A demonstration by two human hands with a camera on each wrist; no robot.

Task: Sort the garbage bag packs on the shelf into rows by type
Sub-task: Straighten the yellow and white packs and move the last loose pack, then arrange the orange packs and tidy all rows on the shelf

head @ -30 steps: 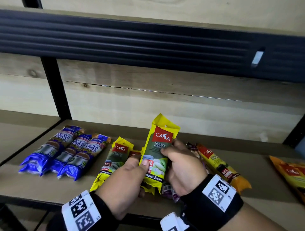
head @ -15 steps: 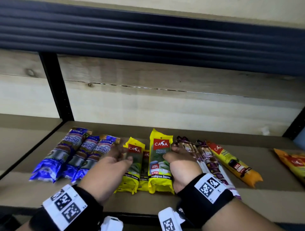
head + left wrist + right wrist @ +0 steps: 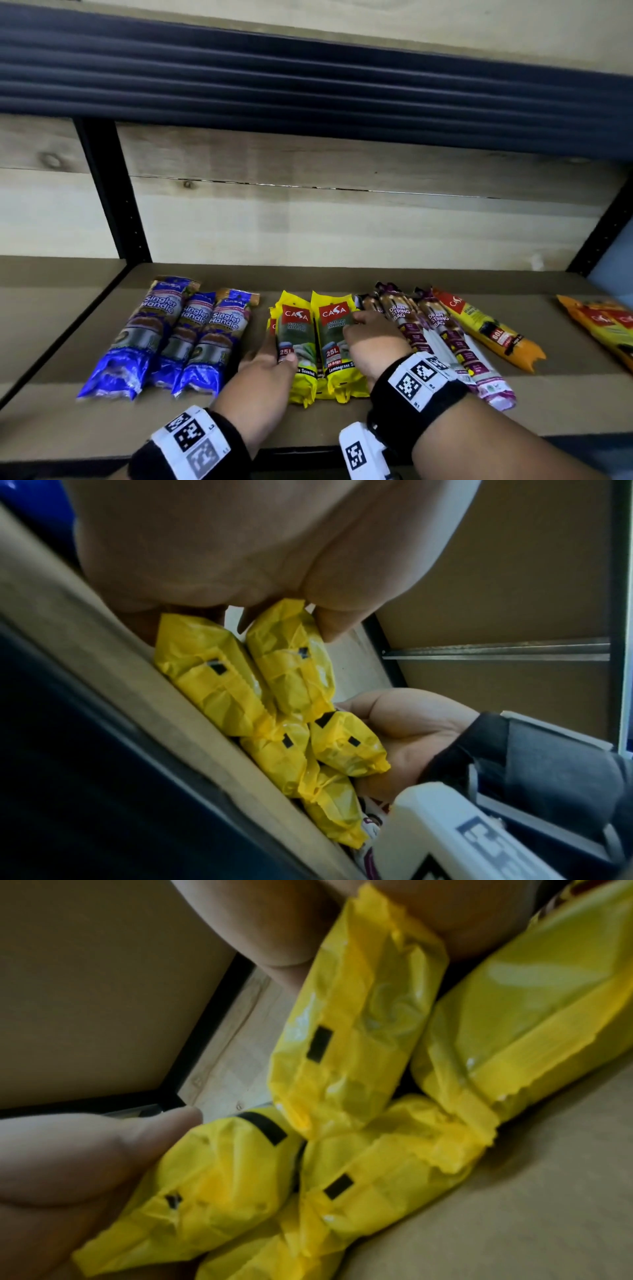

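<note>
On the shelf (image 3: 342, 425), at the far left, three blue packs (image 3: 164, 339) lie side by side, lengthwise from near to far, touching one another. Just right of them is a narrow gap, and there my left hand (image 3: 263, 377) rests against the left side of the yellow packs (image 3: 318, 346). Its thumb lies on top of the leftmost upper pack, near the "25L" mark; the other fingers are tucked down along the pile's left edge, so the hand cups that pack from the side. From the left wrist I see the yellow packs (image 3: 274, 710) stacked in two layers, their crimped near ends toward me. My right hand (image 3: 373, 342) sits on the right side of the same pile, fingers bent over the right upper pack, its wrist against the purple packs (image 3: 435, 339). From the right wrist the yellow packs (image 3: 359, 1096) fill the view and my thumb (image 3: 164, 1126) touches the end of one; how tightly this hand grips I cannot tell. The purple packs lie just right of the yellow ones, slanting to the right toward me. Beside them lies one orange pack (image 3: 489, 332), slanted the same way. Well apart, at the right edge, lie more orange packs (image 3: 603, 325), partly cut off.
</note>
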